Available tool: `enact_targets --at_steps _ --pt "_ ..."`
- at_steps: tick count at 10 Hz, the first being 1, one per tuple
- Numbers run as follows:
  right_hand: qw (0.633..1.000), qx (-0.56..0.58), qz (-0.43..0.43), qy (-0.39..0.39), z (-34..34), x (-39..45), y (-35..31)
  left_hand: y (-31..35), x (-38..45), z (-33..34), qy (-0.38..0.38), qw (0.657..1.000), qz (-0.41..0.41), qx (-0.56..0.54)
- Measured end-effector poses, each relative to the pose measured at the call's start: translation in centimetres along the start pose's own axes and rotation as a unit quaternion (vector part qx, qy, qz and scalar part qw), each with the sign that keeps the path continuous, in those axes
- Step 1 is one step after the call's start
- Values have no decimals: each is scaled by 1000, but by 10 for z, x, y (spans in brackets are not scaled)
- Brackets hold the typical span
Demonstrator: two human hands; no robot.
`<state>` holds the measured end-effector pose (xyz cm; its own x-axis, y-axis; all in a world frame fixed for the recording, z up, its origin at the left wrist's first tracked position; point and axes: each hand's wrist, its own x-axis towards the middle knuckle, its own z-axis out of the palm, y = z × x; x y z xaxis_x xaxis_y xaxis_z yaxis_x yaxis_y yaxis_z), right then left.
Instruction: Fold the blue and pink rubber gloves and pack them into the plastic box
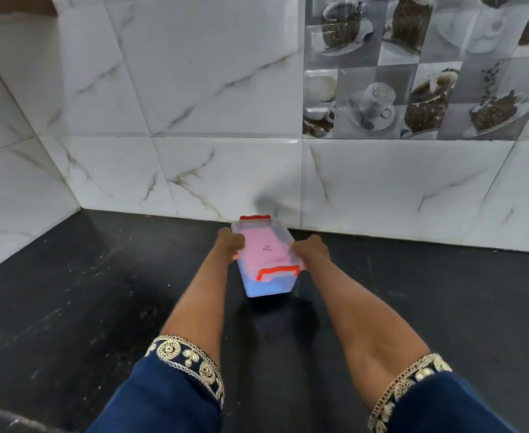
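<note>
While the folded pink rubber glove [264, 246] is lying over the blue one [264, 284] inside the clear plastic box [268, 290] on the black tabletop [69, 292], the left hand [230, 242] and right hand [310, 248] are gripping its long sides, seemingly seating the lid, so latching the red clips [278, 271] likely follows.

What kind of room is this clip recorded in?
Most likely a home kitchen. A dark stone-like countertop meets a wall of glossy marble-look tiles, and a decorative tile panel shows coffee cups and cake. Both hands grip a clear plastic box on the counter.
</note>
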<state>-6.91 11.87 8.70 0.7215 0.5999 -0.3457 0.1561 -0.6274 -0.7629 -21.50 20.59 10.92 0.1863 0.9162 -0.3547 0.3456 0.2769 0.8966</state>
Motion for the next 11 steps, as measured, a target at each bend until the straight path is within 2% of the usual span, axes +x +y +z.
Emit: enact_targets --at_steps 2,3,5,6,7,9,10,11 --pt "992 113 58 -16 53 18 -11 -6 54 -21 14 997 52 51" --pt "991 126 54 -6 65 28 -20 -13 74 -22 -2 997 55 47" --pt "986 157 60 1 71 36 -25 -20 85 -10 30 995 36 85" --pt "984 171 56 3 71 35 -22 -21 75 1 61 973 72 211" --pt "994 107 10 19 68 26 -18 -18 61 15 101 926 123 343" --pt "983 -34 -110 140 35 14 -17 -4 43 33 125 860 231 437" --pt "956 -78 -193 208 10 12 -21 10 33 43 149 837 293 437" --pt "907 -105 -280 297 -20 8 -24 33 23 55 165 801 372 439"
